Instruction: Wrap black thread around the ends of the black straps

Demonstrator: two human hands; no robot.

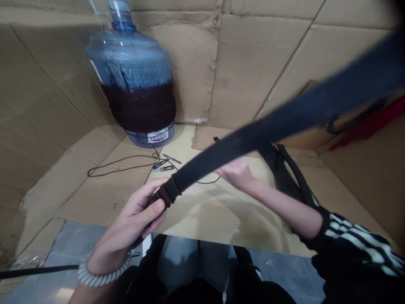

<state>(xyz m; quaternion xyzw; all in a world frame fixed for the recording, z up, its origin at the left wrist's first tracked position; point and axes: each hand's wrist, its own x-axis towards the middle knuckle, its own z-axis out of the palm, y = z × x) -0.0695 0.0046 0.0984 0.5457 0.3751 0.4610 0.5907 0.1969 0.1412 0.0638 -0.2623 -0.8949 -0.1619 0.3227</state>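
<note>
Nearest to us, our left hand [136,215] clenches the gathered end of a black fabric strap [253,135], wrist turned inward, and this firm grip keeps the strap steady, while our open right hand [236,173] lies just under it at 12 o'clock. Farther, at 11 o'clock, small metal tools [163,165] lie on cardboard [95,198] before a large water bottle [133,55] wound with dark cord [142,107].

Black strap [284,114] blurry, goes past right hand [236,173] fingers, cut off at top right edge. Strap end hidden inside left hand [136,213] fingers. Tiny metal bits [163,165] past left fingers, maybe clips. Big jug [129,71] far past fingers, top cut off. Red thing [370,122] right of fingers, blurry.
</note>
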